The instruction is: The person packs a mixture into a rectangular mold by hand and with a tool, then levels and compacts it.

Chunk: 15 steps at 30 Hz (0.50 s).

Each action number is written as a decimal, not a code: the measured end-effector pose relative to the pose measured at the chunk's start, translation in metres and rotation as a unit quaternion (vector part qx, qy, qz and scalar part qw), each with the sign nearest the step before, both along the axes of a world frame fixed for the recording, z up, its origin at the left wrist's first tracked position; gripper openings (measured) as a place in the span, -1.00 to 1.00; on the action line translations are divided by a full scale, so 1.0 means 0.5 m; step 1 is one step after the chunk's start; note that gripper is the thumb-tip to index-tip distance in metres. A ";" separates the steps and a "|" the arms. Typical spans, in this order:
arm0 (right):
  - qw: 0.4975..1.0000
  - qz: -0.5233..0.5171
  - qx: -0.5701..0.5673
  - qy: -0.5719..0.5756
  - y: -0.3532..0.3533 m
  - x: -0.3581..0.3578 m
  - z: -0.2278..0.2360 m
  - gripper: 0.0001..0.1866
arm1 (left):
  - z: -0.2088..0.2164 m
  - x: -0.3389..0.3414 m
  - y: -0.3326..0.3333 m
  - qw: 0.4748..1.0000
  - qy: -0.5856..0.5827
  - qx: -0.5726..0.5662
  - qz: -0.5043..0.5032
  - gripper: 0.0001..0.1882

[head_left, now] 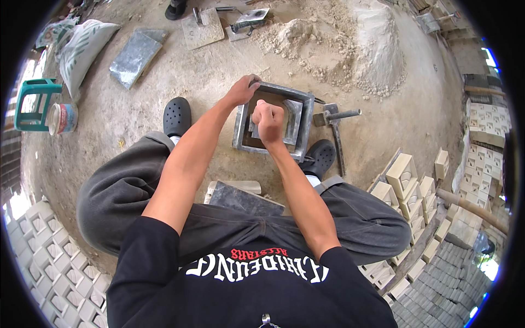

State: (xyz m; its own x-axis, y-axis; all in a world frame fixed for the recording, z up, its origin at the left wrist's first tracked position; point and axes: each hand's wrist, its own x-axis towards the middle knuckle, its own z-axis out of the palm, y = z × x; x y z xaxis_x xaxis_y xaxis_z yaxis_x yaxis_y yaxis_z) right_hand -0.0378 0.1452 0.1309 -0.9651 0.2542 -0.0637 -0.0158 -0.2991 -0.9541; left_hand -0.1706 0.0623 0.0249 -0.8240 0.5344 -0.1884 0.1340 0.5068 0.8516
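Observation:
A square grey mould frame lies on the ground between my feet, with a curved inner piece inside it. My left hand is closed over the frame's far left corner, fingers bent round the rim. Inside the frame, my right hand makes a fist over the inner part. Whatever that fist grips is hidden under the fingers. Just right of the frame lies a hammer-like tool with a long metal handle.
Pale powder is heaped at the far right. Cast blocks stand at the right, and more blocks at the near left. A flat plate, a sack, a green stool and a bucket are at the left.

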 end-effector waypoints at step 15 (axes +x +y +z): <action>0.995 -0.026 0.092 0.024 -0.012 0.034 -0.005 -0.56 | -0.027 0.084 -0.017 0.994 -0.049 0.037 0.092 -0.30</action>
